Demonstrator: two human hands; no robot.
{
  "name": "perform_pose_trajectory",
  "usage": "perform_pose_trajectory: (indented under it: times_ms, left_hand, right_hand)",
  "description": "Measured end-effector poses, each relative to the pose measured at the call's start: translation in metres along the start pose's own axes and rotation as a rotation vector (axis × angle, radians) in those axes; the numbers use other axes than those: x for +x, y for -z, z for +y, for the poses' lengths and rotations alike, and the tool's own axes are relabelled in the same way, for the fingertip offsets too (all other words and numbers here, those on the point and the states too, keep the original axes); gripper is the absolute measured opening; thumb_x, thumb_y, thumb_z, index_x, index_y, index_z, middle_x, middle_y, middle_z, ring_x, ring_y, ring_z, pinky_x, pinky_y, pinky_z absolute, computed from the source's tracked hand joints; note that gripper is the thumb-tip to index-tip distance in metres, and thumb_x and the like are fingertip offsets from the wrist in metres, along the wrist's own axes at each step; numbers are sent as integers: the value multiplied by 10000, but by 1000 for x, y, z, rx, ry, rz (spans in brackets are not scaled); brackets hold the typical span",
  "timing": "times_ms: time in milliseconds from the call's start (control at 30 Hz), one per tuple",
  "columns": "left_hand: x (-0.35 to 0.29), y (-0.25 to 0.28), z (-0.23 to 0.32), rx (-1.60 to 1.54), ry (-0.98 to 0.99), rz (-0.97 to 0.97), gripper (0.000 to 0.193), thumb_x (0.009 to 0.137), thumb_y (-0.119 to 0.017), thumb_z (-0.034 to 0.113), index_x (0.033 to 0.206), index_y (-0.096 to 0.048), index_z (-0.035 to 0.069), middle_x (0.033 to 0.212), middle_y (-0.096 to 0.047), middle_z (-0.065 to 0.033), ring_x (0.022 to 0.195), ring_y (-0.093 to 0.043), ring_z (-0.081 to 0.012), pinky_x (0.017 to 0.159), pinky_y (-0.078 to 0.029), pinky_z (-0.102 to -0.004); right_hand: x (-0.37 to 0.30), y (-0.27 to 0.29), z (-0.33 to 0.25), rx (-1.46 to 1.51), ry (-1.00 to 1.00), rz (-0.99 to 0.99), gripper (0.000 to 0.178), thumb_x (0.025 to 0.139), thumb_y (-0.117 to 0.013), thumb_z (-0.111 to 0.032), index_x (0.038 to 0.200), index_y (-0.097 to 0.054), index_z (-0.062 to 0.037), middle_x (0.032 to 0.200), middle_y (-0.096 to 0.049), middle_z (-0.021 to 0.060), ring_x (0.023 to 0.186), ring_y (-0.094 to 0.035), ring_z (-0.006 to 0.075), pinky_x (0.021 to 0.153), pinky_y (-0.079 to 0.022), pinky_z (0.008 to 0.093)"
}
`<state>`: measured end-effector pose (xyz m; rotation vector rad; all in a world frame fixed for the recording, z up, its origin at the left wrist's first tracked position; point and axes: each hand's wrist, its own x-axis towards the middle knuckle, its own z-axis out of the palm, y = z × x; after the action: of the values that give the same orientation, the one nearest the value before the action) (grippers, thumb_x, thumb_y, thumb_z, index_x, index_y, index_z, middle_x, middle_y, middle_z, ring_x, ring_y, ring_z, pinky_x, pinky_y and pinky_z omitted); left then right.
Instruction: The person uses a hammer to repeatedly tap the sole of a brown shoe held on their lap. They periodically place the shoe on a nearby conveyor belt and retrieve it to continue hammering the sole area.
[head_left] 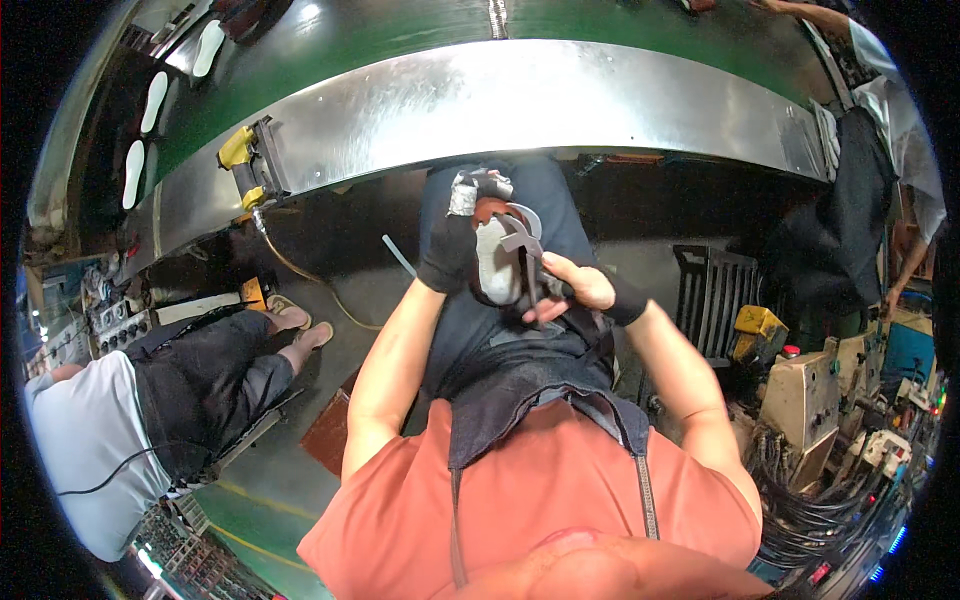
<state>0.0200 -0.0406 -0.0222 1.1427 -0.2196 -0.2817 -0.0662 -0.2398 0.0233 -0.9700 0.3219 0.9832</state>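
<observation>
My left hand (462, 240), in a black fingerless glove with pale wrapping on the fingers, grips a shoe (497, 265) above my lap. The shoe's whitish underside faces up. Its far end is reddish brown, and loose grey strips stick out along its right side. My right hand (575, 285), with a black band round the wrist, is closed at the shoe's right edge. Between its thumb and fingers is a dark, narrow piece whose kind I cannot make out. Part of the shoe is hidden behind the strips.
A shiny metal ledge (480, 105) borders a green conveyor belt (620, 22). On the ledge lies a yellow air tool (240, 160) with a hose. White insoles (155, 102) line the far left. A seated person (190, 390) is at left; machinery (800, 395) and cables stand at right.
</observation>
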Motion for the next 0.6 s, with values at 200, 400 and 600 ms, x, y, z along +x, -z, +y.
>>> perform_pose_trajectory:
  times_ms: [200, 400, 600]
  left_hand:
    - [-3, -32, 12, 7, 94, 57, 413, 984, -357, 364, 1153, -525, 27, 1046, -619, -81, 968, -581, -173, 873, -431, -316]
    - [-4, -28, 8, 146, -114, 38, 400, 990, -317, 321, 1087, -542, 5, 975, -632, -80, 961, -572, -176, 911, -408, -326]
    - [-1, -28, 6, 94, -145, 66, 391, 978, -357, 315, 1022, -589, 3, 936, -639, -90, 984, -569, -208, 965, -383, -356]
  right_hand:
    - [-25, 0, -62, -751, 70, 32, 519, 964, -355, -487, 898, -605, -37, 744, -582, 33, 672, -579, 99, 587, -473, 268]
    - [-8, -26, 12, -801, 398, 354, 423, 974, -375, -351, 839, -550, 10, 658, -544, 76, 602, -537, 183, 573, -415, 355]
    - [13, -18, 45, -865, 565, 452, 360, 961, -412, -284, 842, -570, 17, 719, -584, 149, 649, -556, 250, 613, -420, 387]
